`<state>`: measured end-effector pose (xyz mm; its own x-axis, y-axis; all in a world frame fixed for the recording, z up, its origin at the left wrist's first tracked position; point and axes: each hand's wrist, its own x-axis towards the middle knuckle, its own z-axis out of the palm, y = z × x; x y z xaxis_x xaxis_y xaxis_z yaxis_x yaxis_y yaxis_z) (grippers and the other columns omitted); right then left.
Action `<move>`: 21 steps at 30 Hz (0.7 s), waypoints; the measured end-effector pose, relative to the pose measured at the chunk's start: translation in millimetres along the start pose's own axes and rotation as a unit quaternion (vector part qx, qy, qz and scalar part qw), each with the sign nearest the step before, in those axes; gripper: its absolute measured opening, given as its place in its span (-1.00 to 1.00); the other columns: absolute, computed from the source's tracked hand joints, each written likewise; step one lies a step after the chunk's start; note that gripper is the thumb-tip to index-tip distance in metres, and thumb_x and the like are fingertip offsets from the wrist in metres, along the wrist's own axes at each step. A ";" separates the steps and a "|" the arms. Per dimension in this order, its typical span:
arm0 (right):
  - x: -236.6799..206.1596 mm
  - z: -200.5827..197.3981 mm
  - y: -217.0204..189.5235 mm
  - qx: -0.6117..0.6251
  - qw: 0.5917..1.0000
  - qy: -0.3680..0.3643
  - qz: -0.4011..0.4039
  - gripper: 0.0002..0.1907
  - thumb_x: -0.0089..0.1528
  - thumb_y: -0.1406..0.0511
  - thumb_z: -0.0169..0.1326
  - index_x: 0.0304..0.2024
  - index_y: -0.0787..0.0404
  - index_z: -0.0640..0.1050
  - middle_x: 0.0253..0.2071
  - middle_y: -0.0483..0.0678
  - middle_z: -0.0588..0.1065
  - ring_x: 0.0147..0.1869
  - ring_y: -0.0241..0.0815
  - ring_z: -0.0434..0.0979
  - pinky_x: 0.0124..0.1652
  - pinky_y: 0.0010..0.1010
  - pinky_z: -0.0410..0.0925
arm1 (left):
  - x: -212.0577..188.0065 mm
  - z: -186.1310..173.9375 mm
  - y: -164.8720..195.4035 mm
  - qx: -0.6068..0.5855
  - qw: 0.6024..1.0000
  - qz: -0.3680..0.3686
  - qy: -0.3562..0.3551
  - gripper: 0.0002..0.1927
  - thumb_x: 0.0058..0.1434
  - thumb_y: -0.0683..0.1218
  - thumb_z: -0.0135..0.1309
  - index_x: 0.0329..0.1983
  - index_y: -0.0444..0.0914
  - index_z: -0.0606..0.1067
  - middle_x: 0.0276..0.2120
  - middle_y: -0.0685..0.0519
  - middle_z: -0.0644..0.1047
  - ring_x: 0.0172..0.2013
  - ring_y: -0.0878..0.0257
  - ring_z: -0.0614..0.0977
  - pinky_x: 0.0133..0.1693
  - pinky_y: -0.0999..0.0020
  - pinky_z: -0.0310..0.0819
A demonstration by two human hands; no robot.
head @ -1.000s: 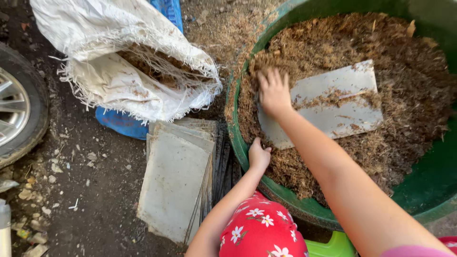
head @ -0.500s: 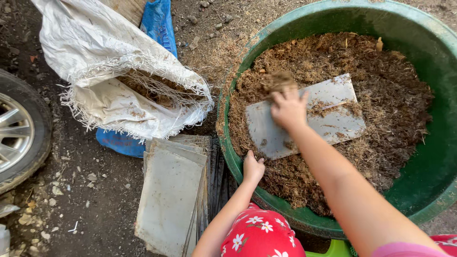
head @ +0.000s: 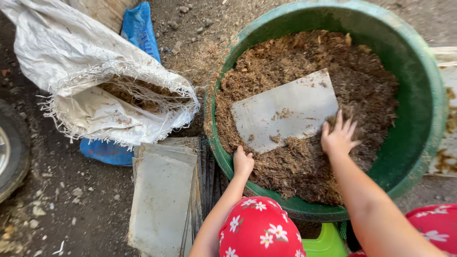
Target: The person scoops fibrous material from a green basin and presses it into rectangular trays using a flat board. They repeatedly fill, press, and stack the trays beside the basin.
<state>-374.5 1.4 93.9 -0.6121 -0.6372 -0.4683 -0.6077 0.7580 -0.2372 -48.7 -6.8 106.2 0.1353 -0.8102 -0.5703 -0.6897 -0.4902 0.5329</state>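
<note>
Right hand (head: pixel 339 137) slid off grey sheet (head: pixel 284 112), now spread open on mulch; left hand (head: pixel 243 162) grips green tub (head: pixel 423 95) rim.

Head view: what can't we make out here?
- White woven sack: its contents mostly hidden by its own folds.
- Grey sheet in the green tub: lower edge buried in brown fibre.
- Wheel: cut off by the left edge.
- Left hand: fingers curl out of sight over the rim.
</note>
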 end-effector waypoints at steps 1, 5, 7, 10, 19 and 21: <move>-13.8 -0.4 5.8 0.008 1.000 -0.020 0.003 -0.16 0.30 -0.25 -0.36 0.55 -0.32 -0.25 0.63 -0.07 -0.27 0.68 -0.01 -0.42 0.36 0.54 -0.29 | 0.5 0.7 0.8 0.005 1.000 0.000 0.002 -0.39 0.27 -0.18 0.13 0.35 -0.45 0.25 0.15 -0.35 0.47 0.16 -0.20 0.52 0.14 0.09 0.41; -59.1 3.3 22.2 -0.069 0.994 -0.069 -0.038 0.12 0.10 -0.44 -0.21 0.54 -0.36 -0.33 0.58 0.09 -0.18 0.61 0.20 -0.24 0.32 0.44 -0.11 | 2.2 2.4 3.2 -0.002 1.000 0.003 0.017 -0.39 0.24 -0.15 0.15 0.33 -0.42 0.30 0.11 -0.34 0.51 0.14 -0.18 0.55 0.14 0.12 0.43; -79.4 10.9 22.2 -0.144 0.984 -0.096 -0.046 0.23 0.04 -0.45 -0.06 0.58 -0.37 -0.29 0.53 0.21 -0.02 0.56 0.30 -0.01 0.32 0.35 0.05 | 3.3 0.4 4.9 -0.012 0.999 0.007 0.037 -0.38 0.20 -0.13 0.21 0.30 -0.43 0.33 0.16 -0.33 0.48 0.18 -0.17 0.51 0.18 0.11 0.38; -105.0 14.7 15.1 -0.123 0.986 -0.015 -0.115 -0.01 0.08 -0.17 0.20 0.47 -0.24 0.10 0.41 0.17 0.24 0.35 0.23 0.36 0.15 0.20 0.34 | 6.9 -8.4 14.7 -0.107 0.991 0.044 0.066 -0.33 0.16 -0.05 0.26 0.28 -0.44 0.35 0.20 -0.31 0.46 0.19 -0.13 0.53 0.20 0.13 0.37; -124.5 -11.9 -92.7 0.137 0.948 -0.050 -0.283 -0.23 0.05 0.18 0.31 0.30 -0.25 0.36 0.30 0.01 0.38 0.35 0.10 0.43 0.24 -0.11 0.39 | 12.3 -17.7 23.8 -0.315 0.945 -0.084 -0.021 -0.19 0.40 0.35 -0.12 0.20 -0.53 0.41 0.16 -0.45 0.47 0.17 -0.30 0.44 0.14 -0.08 0.32; -135.1 -4.1 -126.6 0.070 0.945 -0.024 -0.318 -0.22 0.09 0.04 0.22 0.38 -0.30 0.32 0.42 0.07 0.18 0.48 0.24 0.18 0.29 0.22 0.18 | 14.8 -17.2 17.8 -0.395 0.900 -0.182 -0.035 -0.06 0.29 0.44 -0.15 0.45 -0.36 0.24 0.42 -0.17 0.29 0.39 -0.04 0.32 0.32 0.01 0.18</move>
<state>-217.0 -9.1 190.6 -0.1204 -0.9657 -0.2300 -0.7696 0.2371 -0.5929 -46.7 -33.0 118.1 0.1856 -0.5413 -0.8201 0.1162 -0.8167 0.5653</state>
